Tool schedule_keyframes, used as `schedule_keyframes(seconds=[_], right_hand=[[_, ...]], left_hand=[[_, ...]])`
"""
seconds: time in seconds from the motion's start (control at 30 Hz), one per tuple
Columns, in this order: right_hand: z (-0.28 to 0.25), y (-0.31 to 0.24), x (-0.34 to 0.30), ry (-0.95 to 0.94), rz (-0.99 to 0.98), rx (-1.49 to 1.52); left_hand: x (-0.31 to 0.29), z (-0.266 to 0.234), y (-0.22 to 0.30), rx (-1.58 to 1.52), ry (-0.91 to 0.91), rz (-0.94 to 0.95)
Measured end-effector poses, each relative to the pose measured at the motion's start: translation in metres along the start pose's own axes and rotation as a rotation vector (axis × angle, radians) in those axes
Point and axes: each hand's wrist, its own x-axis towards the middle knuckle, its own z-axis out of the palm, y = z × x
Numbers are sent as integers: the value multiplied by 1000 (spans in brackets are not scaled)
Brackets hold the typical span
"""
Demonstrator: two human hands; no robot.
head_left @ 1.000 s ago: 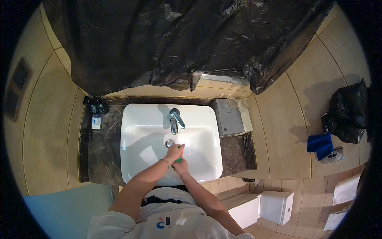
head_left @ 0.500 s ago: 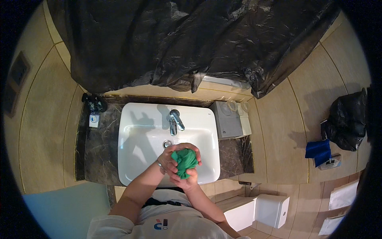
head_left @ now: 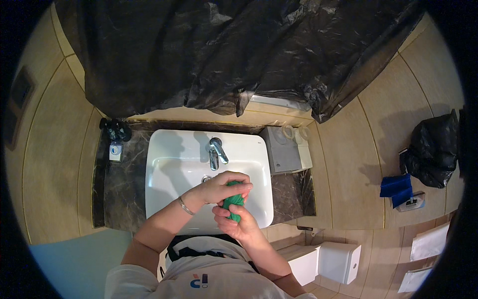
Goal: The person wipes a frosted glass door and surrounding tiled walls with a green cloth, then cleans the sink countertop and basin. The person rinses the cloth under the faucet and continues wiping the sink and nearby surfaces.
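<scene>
A bunched green cloth [head_left: 234,200] is squeezed between my two hands over the front right part of the white sink [head_left: 159,199]. My left hand [head_left: 225,187] wraps its far end, fingers curled over the top, with a silver bracelet [head_left: 185,205] on that wrist. Around the near end closes my right hand [head_left: 236,222], its thumb pressed on the cloth. Beyond the hands stands the chrome faucet [head_left: 216,153]. The drain [head_left: 206,178] is partly covered by my left hand.
Grey and white boxes [head_left: 283,154] with round clear items on top stand right of the sink. Dark bottles [head_left: 115,130] and a small white box [head_left: 115,152] sit at the counter's left end. Black plastic sheeting [head_left: 199,60] hangs beyond. A black bag [head_left: 432,154] and blue cloth [head_left: 396,189] hang on the right wall.
The cloth went from a loose round bundle to a tighter, narrower roll. My left hand turned over its far end, and my right hand closed around the near end.
</scene>
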Motion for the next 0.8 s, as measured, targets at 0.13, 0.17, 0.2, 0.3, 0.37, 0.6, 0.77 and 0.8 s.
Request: schedule_keyframes(seconds=[0.13,0.17,0.2,0.3,0.37,0.6,0.77,0.8], right_hand=[[18,7,-8,92,-62,-162],[23,8,-10,21,-62,-128],[28,7,-13,-51,-62,-94],[30,2,-16,-129,-45,-78],[29,-2,-18,-61,-21,-141],[12,-15,4,294,31,-382],[-15,-12,25,394,-26,-562],[-26,-10,32,410,-46,-571]], left_hand=[[-1,9,4,-214,-51,16],[-3,13,8,-210,-36,40],[-4,16,11,-205,-19,74],[-3,23,27,-235,25,174],[-1,23,29,-173,53,97],[19,12,14,245,187,-189],[21,0,-13,628,240,-54],[22,-4,-22,663,268,-58]])
